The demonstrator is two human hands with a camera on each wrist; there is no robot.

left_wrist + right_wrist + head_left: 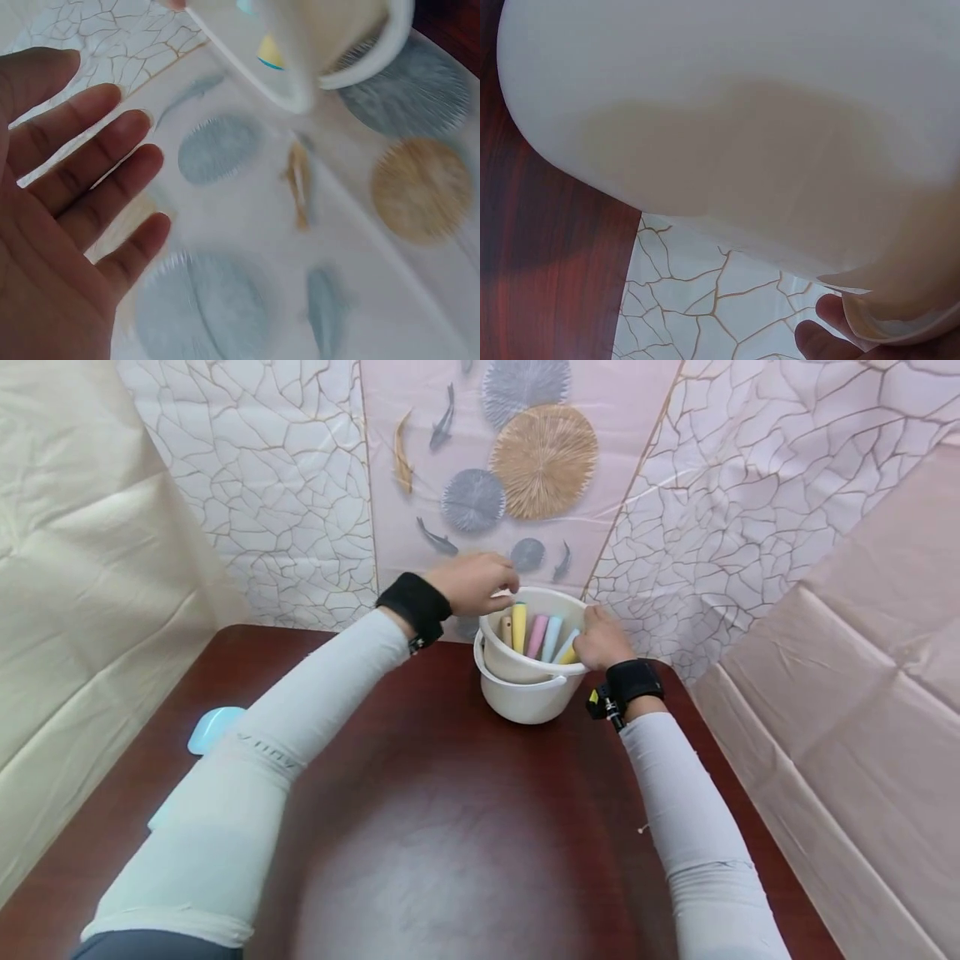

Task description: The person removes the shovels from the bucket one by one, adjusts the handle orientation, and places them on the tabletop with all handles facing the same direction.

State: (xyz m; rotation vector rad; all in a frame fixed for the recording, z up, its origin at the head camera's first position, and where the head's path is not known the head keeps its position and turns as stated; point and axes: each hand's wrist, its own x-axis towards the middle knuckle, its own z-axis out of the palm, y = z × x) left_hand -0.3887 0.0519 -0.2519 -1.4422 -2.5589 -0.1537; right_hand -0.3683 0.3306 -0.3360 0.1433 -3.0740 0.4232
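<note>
A white bucket [528,700] stands at the far end of the table, with a pale curved band, seemingly its handle, across the front. Inside lean several stick-like pieces, among them a yellow stick [519,628], a pink stick [537,637] and a light blue stick [552,639]. My right hand [602,639] grips the bucket's right rim; in the right wrist view its fingertips [821,341] show at the rim's edge. Above the left rim hovers my left hand [474,583], holding nothing. The left wrist view shows its fingers [97,154] apart and loosely extended.
A light blue object [215,729] lies on the dark red table [420,843] at the left, partly hidden behind my left sleeve. Patterned sheets [292,485] hang behind the table, and plain cloth [847,635] closes off both sides.
</note>
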